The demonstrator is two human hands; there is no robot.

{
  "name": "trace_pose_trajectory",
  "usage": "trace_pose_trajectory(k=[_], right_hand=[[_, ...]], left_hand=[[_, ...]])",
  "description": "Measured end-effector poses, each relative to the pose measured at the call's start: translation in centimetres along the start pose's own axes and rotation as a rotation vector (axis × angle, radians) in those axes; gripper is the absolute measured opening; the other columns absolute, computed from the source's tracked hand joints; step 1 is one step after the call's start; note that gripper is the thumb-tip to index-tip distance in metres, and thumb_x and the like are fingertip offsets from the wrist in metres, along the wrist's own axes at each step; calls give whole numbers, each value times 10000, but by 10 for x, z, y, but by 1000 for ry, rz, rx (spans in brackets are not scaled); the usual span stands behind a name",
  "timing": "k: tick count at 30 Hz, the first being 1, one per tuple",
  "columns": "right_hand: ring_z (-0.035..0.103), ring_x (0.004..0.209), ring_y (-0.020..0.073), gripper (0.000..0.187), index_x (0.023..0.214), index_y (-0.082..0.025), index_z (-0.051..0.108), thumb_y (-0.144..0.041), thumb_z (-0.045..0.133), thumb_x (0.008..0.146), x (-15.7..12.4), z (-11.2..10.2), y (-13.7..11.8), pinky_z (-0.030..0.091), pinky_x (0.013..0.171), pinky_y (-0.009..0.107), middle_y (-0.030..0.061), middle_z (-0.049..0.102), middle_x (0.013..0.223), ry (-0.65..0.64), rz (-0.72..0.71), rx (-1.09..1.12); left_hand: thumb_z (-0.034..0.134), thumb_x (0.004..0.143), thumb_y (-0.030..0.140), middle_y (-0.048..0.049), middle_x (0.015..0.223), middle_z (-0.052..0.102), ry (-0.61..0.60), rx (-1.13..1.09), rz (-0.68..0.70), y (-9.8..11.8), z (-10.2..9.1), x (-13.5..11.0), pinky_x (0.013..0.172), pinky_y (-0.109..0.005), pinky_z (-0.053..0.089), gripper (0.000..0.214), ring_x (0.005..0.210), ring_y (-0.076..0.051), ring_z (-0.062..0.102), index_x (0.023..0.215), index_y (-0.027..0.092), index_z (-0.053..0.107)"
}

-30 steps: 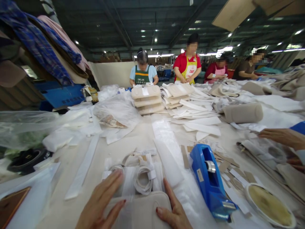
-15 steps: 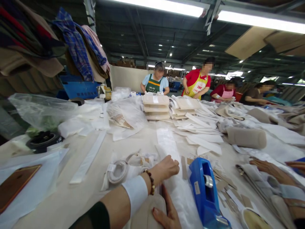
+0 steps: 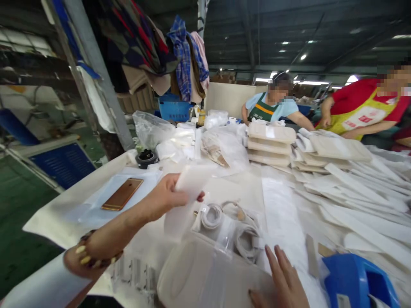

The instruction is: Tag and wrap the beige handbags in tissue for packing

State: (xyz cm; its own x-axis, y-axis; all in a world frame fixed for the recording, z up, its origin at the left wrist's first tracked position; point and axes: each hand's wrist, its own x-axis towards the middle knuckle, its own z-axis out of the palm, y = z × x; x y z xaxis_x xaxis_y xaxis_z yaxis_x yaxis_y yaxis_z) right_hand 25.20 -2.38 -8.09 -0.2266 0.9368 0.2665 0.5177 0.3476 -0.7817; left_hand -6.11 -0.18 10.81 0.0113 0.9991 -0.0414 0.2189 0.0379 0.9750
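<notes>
My left hand [image 3: 168, 194], with a beaded bracelet at its wrist, pinches a thin whitish strip [image 3: 194, 182] above the table. Motion blurs the strip. At the lower right, my right hand [image 3: 285, 280] lies with its fingers stretched out at the edge of a beige padded piece [image 3: 183, 269]. Clear plastic partly covers this piece. Just beyond it are two coiled pale straps, one coil [image 3: 212, 216] behind the other coil [image 3: 248, 244]. A blue tape dispenser [image 3: 359, 282] stands right of my right hand.
A phone [image 3: 122, 194] lies on white sheets at the left. Stacked beige pieces [image 3: 269, 147] and loose white strips [image 3: 362, 201] cover the far and right side. Two co-workers stand across the table. A metal post [image 3: 96, 77] rises at the left, past the table edge.
The view has swung left. My left hand has moved away from beside the tape dispenser and now holds the whitish strip. My right hand's fingers have straightened beside the padded piece, which now lies flatter in view.
</notes>
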Motion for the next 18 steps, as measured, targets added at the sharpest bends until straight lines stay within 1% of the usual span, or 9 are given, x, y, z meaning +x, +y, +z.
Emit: trace_pose_trajectory(k=[1,2,4,6,8,10,12,15,18], right_hand=[[211,1377,363,639,1359,-284,446,-323,657,758,14,2,-18,119,1134,593,29,292,1495,-26,-123,-51],[267,1363,340,580,1363,-280,440,-289,600,805,29,8,-39,209,1119,565,40,319,1484,-78,-238,-83],[428,1277,301,484,1337,-246,468,-238,525,857,61,27,-84,353,1054,502,81,475,1386,-259,-482,-160],[552,1148,261,350,1223,-194,559,-174,481,882,90,55,-121,409,1010,457,95,611,1233,-418,-588,-251],[627,991,242,200,1015,-160,642,-173,481,898,110,86,-139,440,965,441,102,693,1014,-507,-629,-377],[645,901,247,181,861,-140,657,-235,508,902,118,113,-138,449,939,445,111,701,857,-519,-678,-514],[645,886,256,246,798,-135,662,-301,514,904,118,131,-125,425,963,457,117,695,788,-479,-762,-613],[643,889,263,301,753,-136,673,-319,494,910,113,142,-107,369,1011,473,122,689,753,-405,-842,-632],[640,865,270,294,712,-125,671,-294,510,891,112,142,-104,352,1006,483,124,676,736,-403,-809,-561]], left_hand=[[518,520,287,-55,749,648,8,-65,-79,-14,-10,-6,621,-316,438,382,733,-248,600,846,107,606],[535,520,293,-55,750,643,21,-101,-136,-28,-17,-11,626,-311,430,364,725,-232,590,833,116,594],[579,562,351,-24,738,604,73,-96,-201,-53,-25,-17,624,-295,403,333,700,-191,550,828,152,551],[627,579,469,20,699,529,142,-16,-225,-75,-29,-21,607,-277,367,388,678,-163,492,801,187,479],[655,545,573,50,669,461,190,53,-233,-93,-31,-23,594,-264,335,497,666,-149,441,770,208,404],[669,519,605,62,660,426,213,76,-257,-107,-34,-24,588,-256,310,549,660,-140,406,758,213,368],[637,573,607,60,674,424,223,48,-300,-119,-36,-26,593,-255,302,514,662,-137,396,774,210,378],[572,654,547,56,672,411,229,14,-369,-132,-37,-27,601,-260,299,402,660,-137,386,770,203,398],[557,647,446,46,687,422,269,13,-396,-143,-34,-22,626,-271,316,307,687,-148,404,761,202,408]])
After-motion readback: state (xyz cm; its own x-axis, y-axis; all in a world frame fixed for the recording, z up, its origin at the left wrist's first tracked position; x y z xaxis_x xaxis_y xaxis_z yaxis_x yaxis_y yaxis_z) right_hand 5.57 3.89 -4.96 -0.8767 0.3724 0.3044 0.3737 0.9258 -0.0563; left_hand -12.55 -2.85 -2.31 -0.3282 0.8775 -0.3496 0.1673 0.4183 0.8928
